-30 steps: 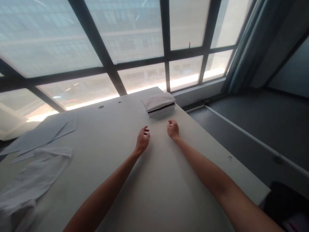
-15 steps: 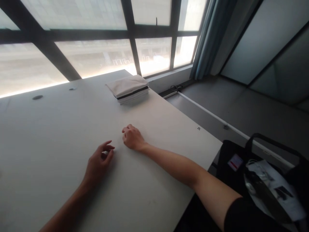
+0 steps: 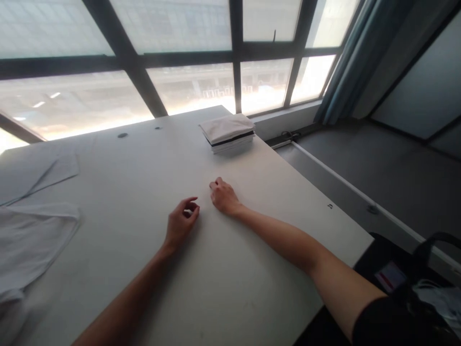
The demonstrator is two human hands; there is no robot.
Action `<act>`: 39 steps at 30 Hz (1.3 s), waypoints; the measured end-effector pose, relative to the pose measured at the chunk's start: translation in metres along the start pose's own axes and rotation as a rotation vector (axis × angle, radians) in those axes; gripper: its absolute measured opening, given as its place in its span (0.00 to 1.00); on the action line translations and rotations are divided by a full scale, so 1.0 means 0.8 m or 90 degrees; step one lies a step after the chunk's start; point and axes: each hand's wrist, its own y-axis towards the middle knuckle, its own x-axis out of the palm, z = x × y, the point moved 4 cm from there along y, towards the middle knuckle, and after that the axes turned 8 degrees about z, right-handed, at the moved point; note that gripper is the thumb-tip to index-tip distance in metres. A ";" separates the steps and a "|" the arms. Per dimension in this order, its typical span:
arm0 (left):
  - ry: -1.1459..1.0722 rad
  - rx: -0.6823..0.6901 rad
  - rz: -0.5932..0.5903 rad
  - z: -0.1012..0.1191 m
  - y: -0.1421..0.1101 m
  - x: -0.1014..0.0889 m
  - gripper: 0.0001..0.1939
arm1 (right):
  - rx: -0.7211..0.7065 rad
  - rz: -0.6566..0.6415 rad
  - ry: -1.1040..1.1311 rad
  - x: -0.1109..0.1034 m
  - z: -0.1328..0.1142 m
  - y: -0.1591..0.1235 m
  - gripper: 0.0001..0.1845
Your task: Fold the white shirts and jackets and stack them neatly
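My left hand (image 3: 181, 222) rests on its side on the white table (image 3: 223, 269). Its fingers are loosely bent, with a gap between thumb and fingertips and nothing in it. Just to the right and a little farther forward lies my right hand (image 3: 224, 196), knuckles up, its fingers curled in toward the tabletop; no object shows in it. The two hands do not touch. Beyond the right hand sits a stack of folded cloth (image 3: 227, 129), cream on top with a dark layer and white layers below. Neither hand reaches that stack.
White fabric (image 3: 39, 240) lies spread along the table's left side, with another flat white piece (image 3: 54, 173) behind it. Windows (image 3: 190, 86) line the far edge. A black bag (image 3: 382, 259) stands off the right edge, near a white rail (image 3: 334, 192).
The view has turned left, so the table and cloth stack appear farther right and the white fabric at left has come into sight. Both hands stay nearly where they were on the table.
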 end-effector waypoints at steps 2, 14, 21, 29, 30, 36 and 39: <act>-0.008 -0.006 0.029 -0.006 0.007 -0.003 0.21 | -0.012 -0.007 -0.006 0.000 -0.001 0.004 0.11; 0.077 -0.024 0.166 -0.052 -0.025 -0.069 0.15 | -0.001 -0.065 0.047 0.008 0.005 0.019 0.13; 0.149 -0.144 0.253 -0.082 -0.115 -0.175 0.15 | 0.006 -0.065 0.087 0.014 0.014 0.015 0.15; 0.172 -0.144 0.289 -0.090 -0.133 -0.198 0.14 | 0.002 -0.042 0.102 0.017 0.017 0.015 0.14; 0.192 -0.123 0.285 -0.087 -0.131 -0.199 0.13 | 0.002 -0.042 0.103 0.018 0.018 0.015 0.14; 0.479 -0.083 0.462 -0.073 -0.137 -0.278 0.13 | 0.003 -0.044 0.113 0.019 0.020 0.013 0.14; 0.588 -0.178 0.583 -0.090 -0.156 -0.340 0.21 | -0.004 -0.046 0.112 0.021 0.022 0.012 0.14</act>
